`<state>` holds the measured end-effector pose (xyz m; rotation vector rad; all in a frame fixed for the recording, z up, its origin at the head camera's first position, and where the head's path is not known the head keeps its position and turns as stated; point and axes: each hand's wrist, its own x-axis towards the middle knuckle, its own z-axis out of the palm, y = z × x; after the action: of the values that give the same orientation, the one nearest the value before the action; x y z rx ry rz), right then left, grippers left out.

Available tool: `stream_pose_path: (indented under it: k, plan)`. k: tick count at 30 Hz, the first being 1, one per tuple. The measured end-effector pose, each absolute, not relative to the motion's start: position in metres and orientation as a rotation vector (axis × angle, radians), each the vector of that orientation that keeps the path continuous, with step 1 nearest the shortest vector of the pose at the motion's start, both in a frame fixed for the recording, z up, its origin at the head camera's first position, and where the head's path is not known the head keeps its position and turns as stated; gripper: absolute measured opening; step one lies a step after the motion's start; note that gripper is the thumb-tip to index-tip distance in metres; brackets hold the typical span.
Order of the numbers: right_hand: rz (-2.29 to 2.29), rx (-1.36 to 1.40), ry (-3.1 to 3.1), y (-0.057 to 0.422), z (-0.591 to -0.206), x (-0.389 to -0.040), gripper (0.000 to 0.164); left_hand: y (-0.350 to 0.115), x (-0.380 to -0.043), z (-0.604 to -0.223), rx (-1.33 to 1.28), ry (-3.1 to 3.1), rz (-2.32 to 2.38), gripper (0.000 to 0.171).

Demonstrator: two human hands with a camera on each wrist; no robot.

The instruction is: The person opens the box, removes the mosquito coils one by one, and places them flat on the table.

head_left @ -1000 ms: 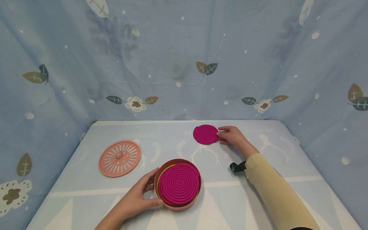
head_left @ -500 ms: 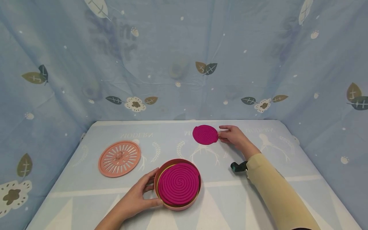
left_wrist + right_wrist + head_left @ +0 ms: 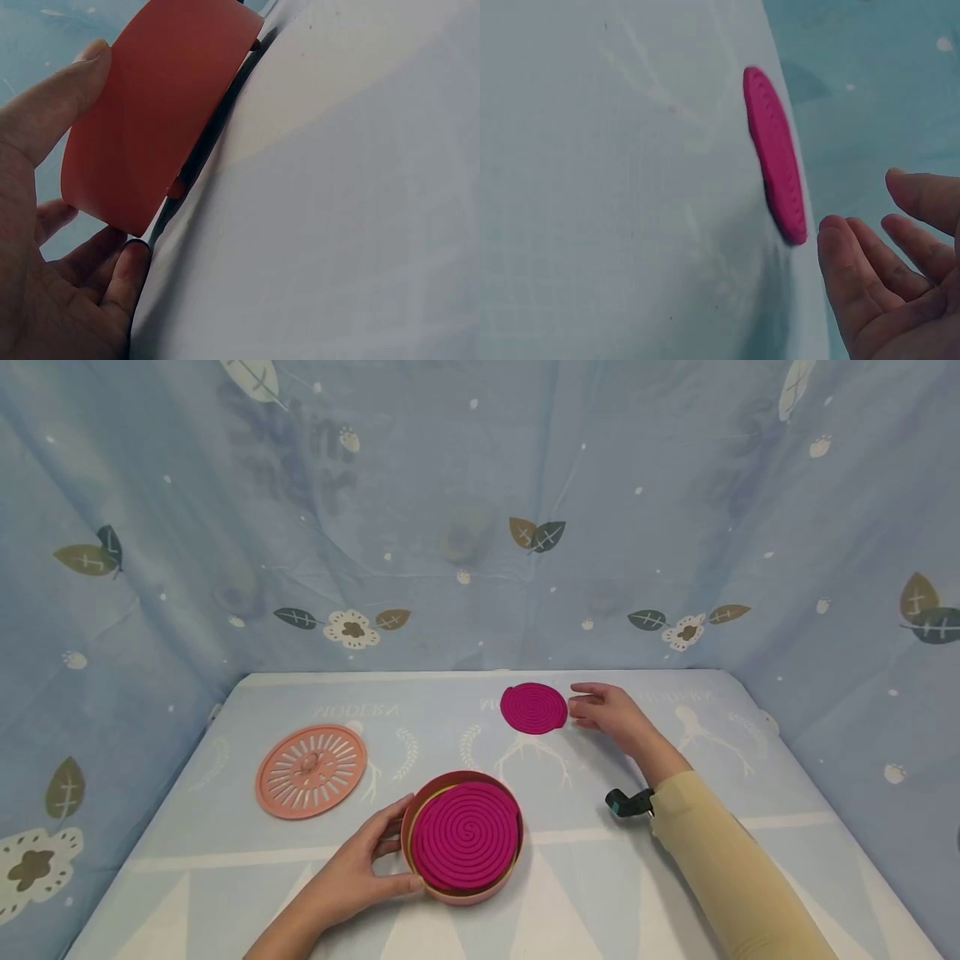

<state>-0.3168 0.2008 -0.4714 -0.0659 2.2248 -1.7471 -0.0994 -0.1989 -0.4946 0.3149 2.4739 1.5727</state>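
Observation:
A flat magenta mosquito coil (image 3: 534,708) lies near the table's far edge. Just to its right my right hand (image 3: 611,718) hovers with its fingers parted, a small gap from the coil; the right wrist view shows nothing in those fingers (image 3: 836,251). Close to me stands a round salmon-coloured tin (image 3: 463,900), in which another magenta mosquito coil (image 3: 467,835) lies flat, filling most of it. My left hand (image 3: 352,877) holds the tin by its left side, thumb at the near side and fingers behind. From the left wrist, the tin's smooth wall (image 3: 161,112) is seen between thumb and fingers.
A round slotted salmon-coloured lid (image 3: 311,772) lies flat on the left part of the table (image 3: 247,893). A dark device (image 3: 628,803) sits at my right wrist, beside the sleeve (image 3: 727,868). Patterned blue cloth (image 3: 450,527) hangs behind and at both sides.
My right hand has let go of the far mosquito coil and drawn slightly to the right of it. That coil now lies on the table. The left hand and the tin keep their place.

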Motion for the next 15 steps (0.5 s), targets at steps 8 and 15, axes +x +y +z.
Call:
stream_pose_path:
  k: [8, 15]
  plan:
    - [-1.713, -0.161, 2.243, 0.192, -0.455, -0.291, 0.059, -0.2, -0.1, -0.495, 0.323, 2.478, 1.578, 0.102]
    - [-1.67, -0.215, 2.261, 0.186, -0.447, -0.274, 0.061, -0.199, -0.1, -0.495, 0.328, 2.469, 1.582, 0.103]
